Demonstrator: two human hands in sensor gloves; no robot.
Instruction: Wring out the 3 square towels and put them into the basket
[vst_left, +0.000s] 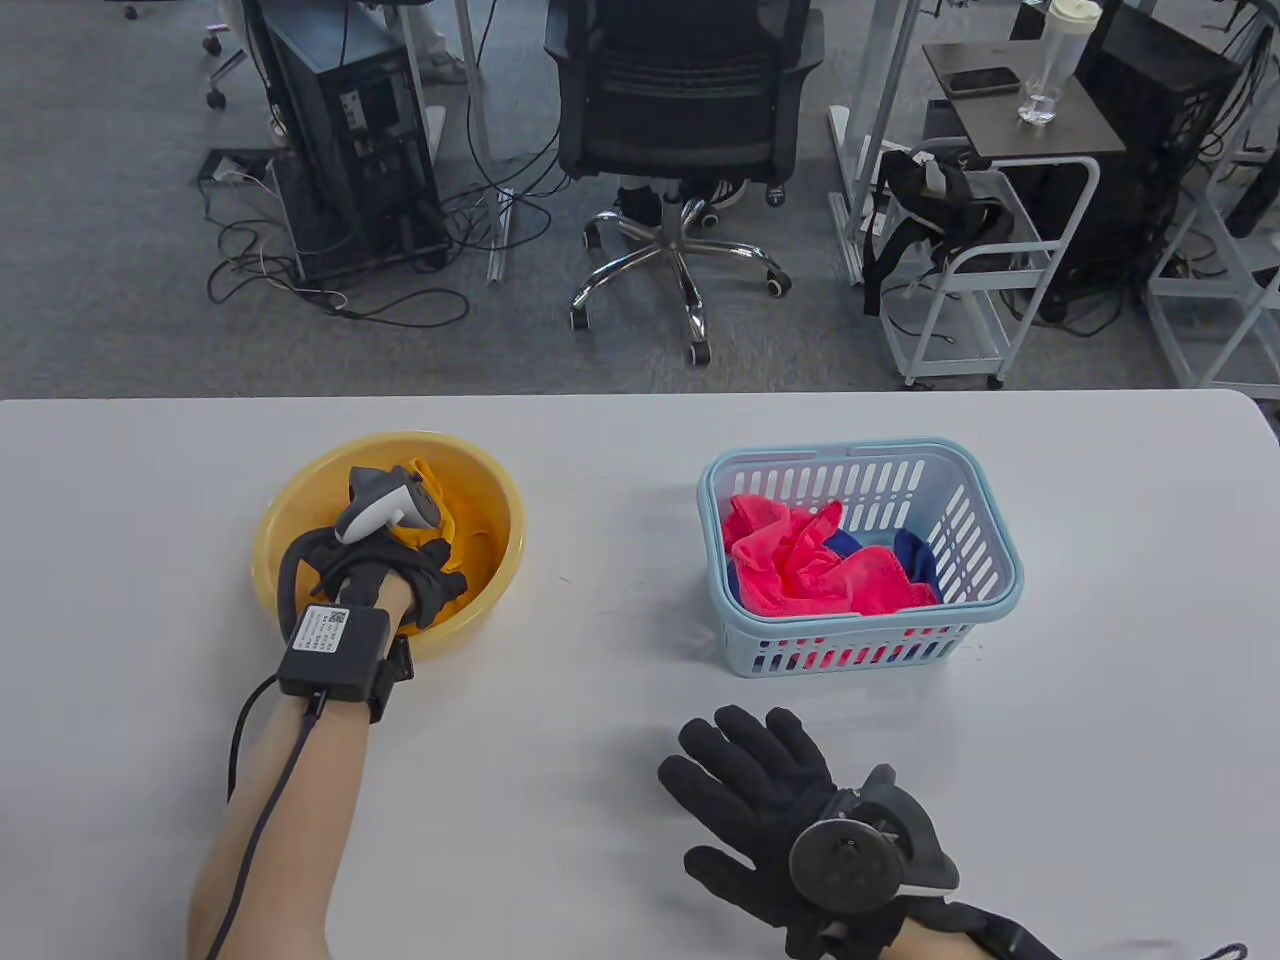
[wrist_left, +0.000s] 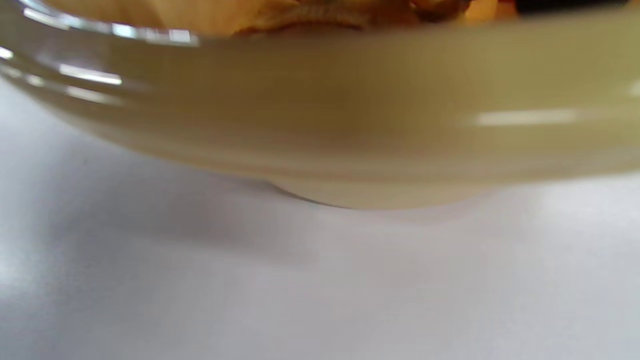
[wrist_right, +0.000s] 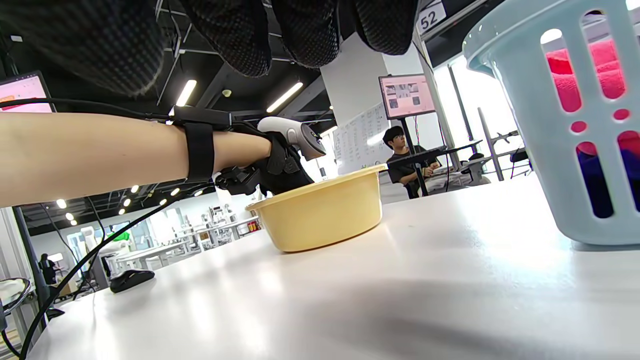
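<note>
A yellow towel (vst_left: 432, 482) lies bunched in the yellow bowl (vst_left: 500, 500) on the table's left. My left hand (vst_left: 435, 575) reaches down into the bowl, its fingers curled into the towel. The right wrist view shows that hand (wrist_right: 285, 167) dipping over the bowl's (wrist_right: 320, 215) rim. The left wrist view shows only the bowl's outer wall (wrist_left: 350, 125) and a strip of towel (wrist_left: 250, 12). A pink towel (vst_left: 810, 565) and a blue towel (vst_left: 915, 560) lie in the light blue basket (vst_left: 860, 480) at right. My right hand (vst_left: 745, 790) rests open on the table, in front of the basket.
The white table (vst_left: 600, 700) ends at its far edge just behind the bowl and basket. Beyond it stand an office chair (vst_left: 680, 120) and a cart (vst_left: 990, 250). In the right wrist view a dark mouse (wrist_right: 131, 279) lies on the table's left, and a person (wrist_right: 400, 150) sits far behind.
</note>
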